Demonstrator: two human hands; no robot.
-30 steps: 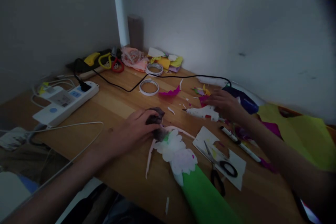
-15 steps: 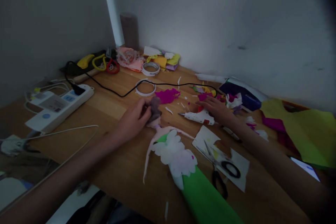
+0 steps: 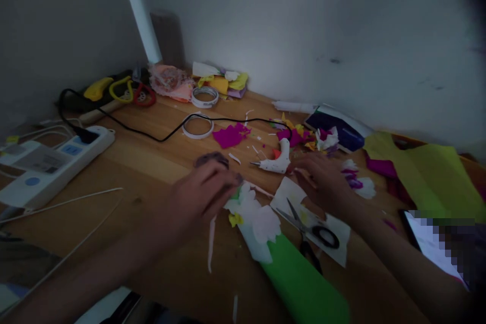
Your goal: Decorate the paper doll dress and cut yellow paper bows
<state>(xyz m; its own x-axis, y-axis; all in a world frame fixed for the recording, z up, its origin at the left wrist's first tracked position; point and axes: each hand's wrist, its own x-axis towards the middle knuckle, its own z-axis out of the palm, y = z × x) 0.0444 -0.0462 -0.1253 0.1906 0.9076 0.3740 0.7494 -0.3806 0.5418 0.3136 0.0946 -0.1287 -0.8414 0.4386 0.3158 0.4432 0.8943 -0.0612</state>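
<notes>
Nearest, paper figure: long green paper cone with white scalloped paper petals (image 3: 261,228) lay on the wooden table (image 3: 152,162), narrow petal end toward the hands, a pale strip trailing off its left side.
Left hand: left hand (image 3: 201,195) sat at the petal end, fingers curled narrowly over a small dark grey tuft (image 3: 212,159); blur hid whether they gripped it or only rested on it.
Right hand: right hand (image 3: 322,179) lay palm down, fingers loosely spread, on the edge of a white cut paper sheet (image 3: 334,233); it held nothing that I could make out.
Scissors: black-handled scissors (image 3: 307,230) lay on that sheet, just right of the cone.
Glue gun: white glue gun (image 3: 275,162) stood just beyond the right hand, nozzle pointing left, apart from the fingers.
Middle ground: magenta paper scrap (image 3: 230,136), white tape ring (image 3: 197,126), black cord (image 3: 152,134) running left to a white power strip (image 3: 49,162).
Right side: yellow-green paper sheet (image 3: 433,177).
Far corner: second tape roll (image 3: 205,96), stacked coloured scraps (image 3: 222,81) against the wall.
</notes>
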